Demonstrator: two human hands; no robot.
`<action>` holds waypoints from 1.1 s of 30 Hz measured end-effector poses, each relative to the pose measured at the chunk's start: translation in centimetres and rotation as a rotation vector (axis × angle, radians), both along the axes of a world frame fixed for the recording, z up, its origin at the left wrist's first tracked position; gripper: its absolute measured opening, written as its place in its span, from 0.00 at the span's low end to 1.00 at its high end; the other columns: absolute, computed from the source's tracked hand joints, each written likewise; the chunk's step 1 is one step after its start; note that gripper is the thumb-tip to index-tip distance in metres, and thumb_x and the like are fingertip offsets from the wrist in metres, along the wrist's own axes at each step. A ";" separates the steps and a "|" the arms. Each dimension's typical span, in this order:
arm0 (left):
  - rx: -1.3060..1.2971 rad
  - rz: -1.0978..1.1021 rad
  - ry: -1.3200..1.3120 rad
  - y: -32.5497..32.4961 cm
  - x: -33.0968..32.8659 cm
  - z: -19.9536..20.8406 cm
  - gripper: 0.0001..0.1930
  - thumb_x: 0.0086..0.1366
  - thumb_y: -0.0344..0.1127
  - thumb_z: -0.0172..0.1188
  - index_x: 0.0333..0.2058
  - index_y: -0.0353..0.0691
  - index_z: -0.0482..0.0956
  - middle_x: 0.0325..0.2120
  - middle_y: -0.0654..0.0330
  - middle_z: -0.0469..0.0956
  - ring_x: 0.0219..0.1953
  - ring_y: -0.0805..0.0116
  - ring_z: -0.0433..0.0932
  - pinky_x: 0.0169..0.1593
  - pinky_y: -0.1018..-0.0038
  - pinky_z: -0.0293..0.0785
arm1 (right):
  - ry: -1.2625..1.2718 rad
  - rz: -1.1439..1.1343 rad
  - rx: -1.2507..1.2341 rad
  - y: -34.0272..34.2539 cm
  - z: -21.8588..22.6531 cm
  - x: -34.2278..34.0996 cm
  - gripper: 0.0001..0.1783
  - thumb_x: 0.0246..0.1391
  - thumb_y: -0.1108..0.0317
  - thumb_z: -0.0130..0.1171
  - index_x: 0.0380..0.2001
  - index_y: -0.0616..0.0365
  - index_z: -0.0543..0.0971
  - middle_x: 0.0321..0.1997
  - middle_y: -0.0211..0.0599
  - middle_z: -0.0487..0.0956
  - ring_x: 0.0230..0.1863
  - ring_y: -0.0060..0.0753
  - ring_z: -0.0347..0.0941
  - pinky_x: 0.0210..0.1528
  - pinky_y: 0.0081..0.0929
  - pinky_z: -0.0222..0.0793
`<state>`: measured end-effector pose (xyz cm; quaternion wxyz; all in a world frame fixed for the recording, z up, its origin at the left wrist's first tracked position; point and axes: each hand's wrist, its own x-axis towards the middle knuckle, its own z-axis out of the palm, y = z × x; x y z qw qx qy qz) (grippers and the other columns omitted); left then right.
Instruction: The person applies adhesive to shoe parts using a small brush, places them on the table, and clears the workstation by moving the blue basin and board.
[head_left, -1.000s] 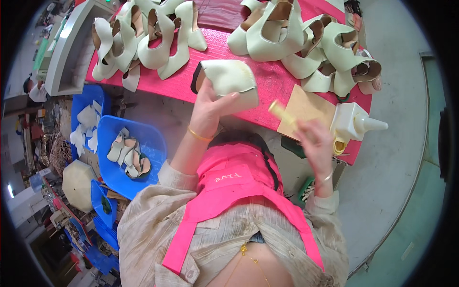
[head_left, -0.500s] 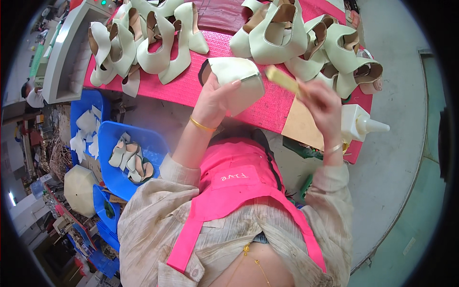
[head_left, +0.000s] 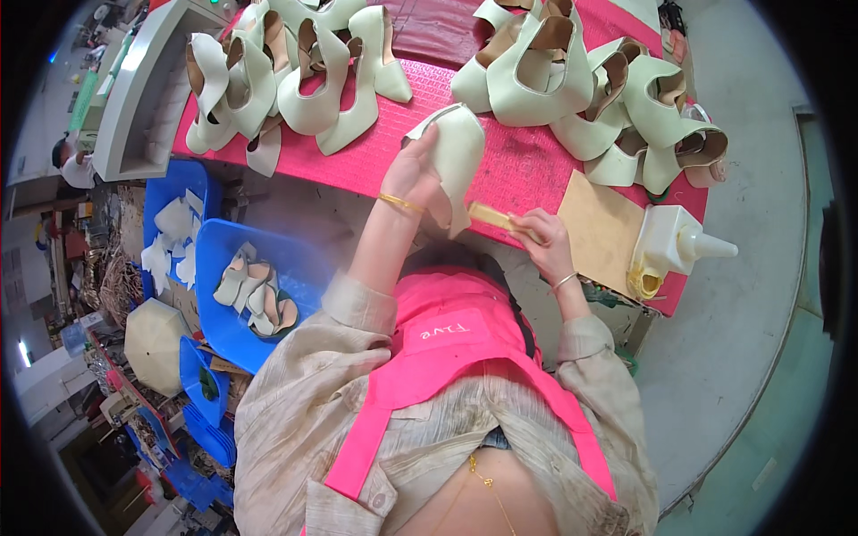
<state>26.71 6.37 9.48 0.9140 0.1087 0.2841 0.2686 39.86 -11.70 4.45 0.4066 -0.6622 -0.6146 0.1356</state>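
My left hand [head_left: 414, 176] is closed on the edge of a pale mint shoe upper [head_left: 463, 147]. The upper stands on end, its smooth outer side partly turned to the right, just in front of the pink table. In my right hand [head_left: 547, 243] is a flat, yellowish, stick-shaped tool [head_left: 492, 216], pinched by one end between thumb and fingers. Its free end points left at the upper's lower edge, and I cannot tell whether they touch. A tan board [head_left: 601, 223] lies at the table's corner, with a white squeeze bottle [head_left: 672, 239] on its side next to it.
Several mint shoe uppers [head_left: 353, 107] stand on the pink table [head_left: 518, 165] at the far left, with another group [head_left: 541, 80] at the far right. Below left, a blue bin [head_left: 308, 277] holds cut pieces, and a second blue bin [head_left: 201, 179] holds white scraps. A grey machine [head_left: 134, 98] borders the table.
The upper has been turned from lying sideways to standing on end. My right hand has come down and left with the yellowish tool, now lower beside the upper, uncovering the board.
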 end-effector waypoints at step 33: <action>0.217 -0.249 0.308 -4.2 1.0 -3.0 0.16 0.61 0.38 0.41 0.44 0.33 0.62 0.36 0.56 0.70 0.37 0.67 0.71 0.41 0.71 0.68 | -0.037 -0.304 -0.163 -0.3 4.3 0.5 0.10 0.40 0.69 0.54 0.31 0.52 0.75 0.24 0.36 0.70 0.25 0.38 0.68 0.26 0.31 0.63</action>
